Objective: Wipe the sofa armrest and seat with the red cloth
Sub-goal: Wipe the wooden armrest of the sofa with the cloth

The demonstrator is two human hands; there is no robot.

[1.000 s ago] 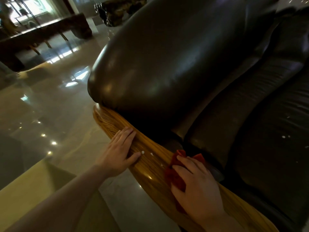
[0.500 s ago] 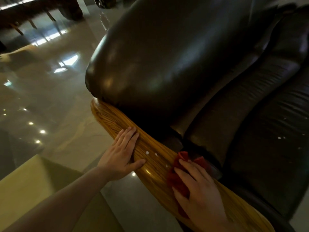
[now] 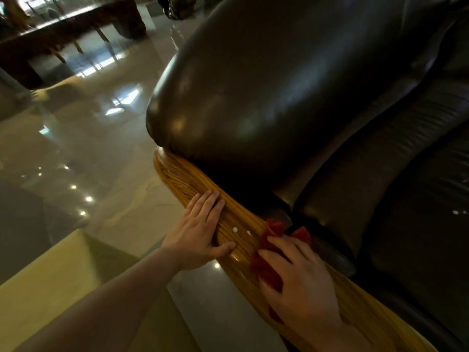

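A wooden armrest runs diagonally from the middle toward the lower right, along a dark leather sofa. My right hand presses the red cloth flat on the armrest; most of the cloth is hidden under my palm. My left hand lies flat on the wood just left of it, fingers together, holding nothing. Two small white specks sit on the wood between my hands. The dark seat cushion lies to the right, with white specks on it.
The sofa's rounded leather back bulges above the armrest. A glossy tiled floor spreads to the left. A yellowish surface sits at the lower left. A long dark wooden table stands at the far upper left.
My right hand has slid the cloth slightly up the armrest toward the white specks. My left hand stays flat on the wood. The camera view has shifted a little.
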